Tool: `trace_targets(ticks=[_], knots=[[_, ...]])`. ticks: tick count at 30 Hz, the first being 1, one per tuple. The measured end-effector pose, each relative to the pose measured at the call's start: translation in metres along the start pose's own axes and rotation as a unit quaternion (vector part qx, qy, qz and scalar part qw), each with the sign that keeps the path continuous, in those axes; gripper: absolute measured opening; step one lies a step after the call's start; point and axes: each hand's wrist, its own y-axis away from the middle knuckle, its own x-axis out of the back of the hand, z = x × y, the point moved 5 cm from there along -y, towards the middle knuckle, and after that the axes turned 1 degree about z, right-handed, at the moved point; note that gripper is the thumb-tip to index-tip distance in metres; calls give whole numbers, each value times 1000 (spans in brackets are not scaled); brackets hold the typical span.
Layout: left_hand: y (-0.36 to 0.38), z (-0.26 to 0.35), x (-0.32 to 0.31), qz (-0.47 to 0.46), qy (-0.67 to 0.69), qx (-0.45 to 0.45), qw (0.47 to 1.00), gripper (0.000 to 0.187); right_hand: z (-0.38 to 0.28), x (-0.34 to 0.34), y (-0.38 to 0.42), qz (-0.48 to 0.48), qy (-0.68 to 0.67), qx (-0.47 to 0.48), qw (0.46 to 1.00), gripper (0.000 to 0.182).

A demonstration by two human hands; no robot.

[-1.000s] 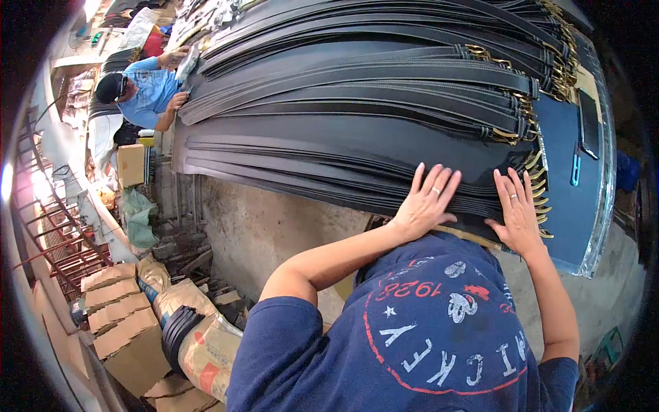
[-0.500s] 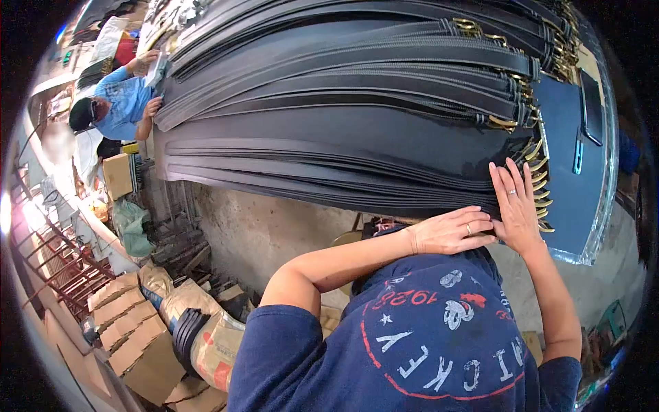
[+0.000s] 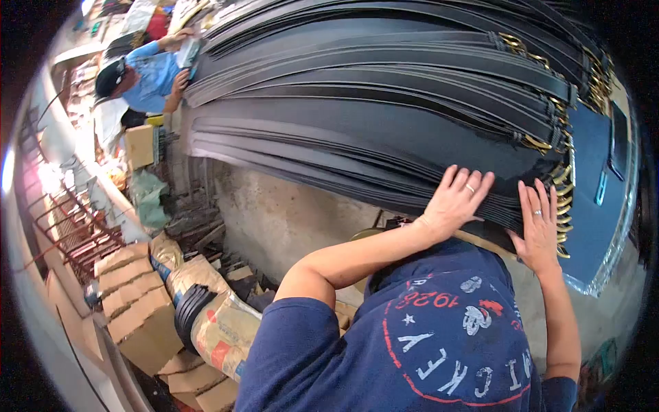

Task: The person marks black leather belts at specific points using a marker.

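A row of black belts (image 3: 322, 159) lies side by side along the near edge of the table, with gold buckles (image 3: 563, 218) fanned out at the right end. My left hand (image 3: 454, 204) rests on top of these belts, fingers stretched out and holding nothing. Closer to the buckles, my right hand (image 3: 540, 230) lies with its fingers extended over the belt ends and its thumb apart. Beyond them, thick stacks of stitched black belts (image 3: 412, 65) cover the table, their buckles also to the right.
A co-worker in a blue shirt (image 3: 154, 77) stands at the table's far left end, hands at the belts. On the blue surface (image 3: 590, 158) at right lie a phone (image 3: 618, 143) and a small light-blue item (image 3: 602, 189). Cardboard (image 3: 141, 312) and wrapped packages (image 3: 216, 323) sit lower left.
My left hand has moved away from beside my right hand, leftward and up onto the belts, its fingers now spread. My right hand stays by the buckles. The whole view has shifted slightly.
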Motion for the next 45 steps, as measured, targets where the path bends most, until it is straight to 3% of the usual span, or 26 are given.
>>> trace_targets(ticks=[2, 8, 12, 16, 17, 19, 21, 23, 26, 29, 33, 37, 38, 39, 40, 41, 42, 45], knots=[[12, -33, 12, 2, -6, 23, 1000, 88, 0, 0, 1, 17, -3, 10, 1000, 93], [67, -146, 56, 11, -36, 57, 998, 89, 2, -5, 3, 43, -2, 7, 999, 91], [50, -160, 55, -42, -18, 0, 999, 67, 3, -5, 3, 43, 1, -1, 999, 92], [51, -158, 63, -116, 44, -32, 992, 62, 6, -5, 4, 29, 7, -14, 999, 90], [61, -156, 64, -167, 75, -8, 983, 72, 6, -4, 5, 26, 13, -16, 999, 89], [85, -168, 69, -80, 55, -6, 995, 88, 7, -7, 4, 24, 23, -14, 999, 88], [117, -217, 81, -39, -17, 93, 995, 100, 8, -11, 3, 9, 26, -31, 999, 87], [153, -272, 88, -33, -32, 123, 991, 99, 6, -9, 3, 3, 41, -45, 998, 89], [195, -348, 98, -24, -50, 90, 994, 92, 16, -19, 9, -24, 72, -52, 996, 80], [210, -396, 116, -25, -53, 102, 993, 88, 20, -27, 12, -25, 79, -91, 992, 79], [220, -429, 123, -10, -9, 59, 998, 71, 21, -30, 15, -38, 97, -136, 985, 75], [233, -418, 149, 34, 28, 37, 998, 63, 45, -42, 21, -33, 110, -140, 983, 80], [246, -431, 150, 69, 28, 49, 996, 64, 57, -50, 25, -29, 124, -131, 983, 80], [261, -452, 148, 6, -34, 104, 994, 67, 58, -49, 37, -26, 145, -130, 981, 80], [274, -472, 151, 16, -41, 155, 987, 71, 34, -36, 21, -53, 133, -175, 974, 79], [280, -483, 148, 29, -37, 131, 990, 75, 17, -29, 0, -82, 124, -230, 962, 78], [279, -485, 149, 4, -55, 108, 993, 78, 2, -21, -11, -52, 132, -200, 969, 75], [273, -487, 149, 2, 2, 108, 994, 81, -7, -22, -21, -120, 132, -228, 957, 78]])
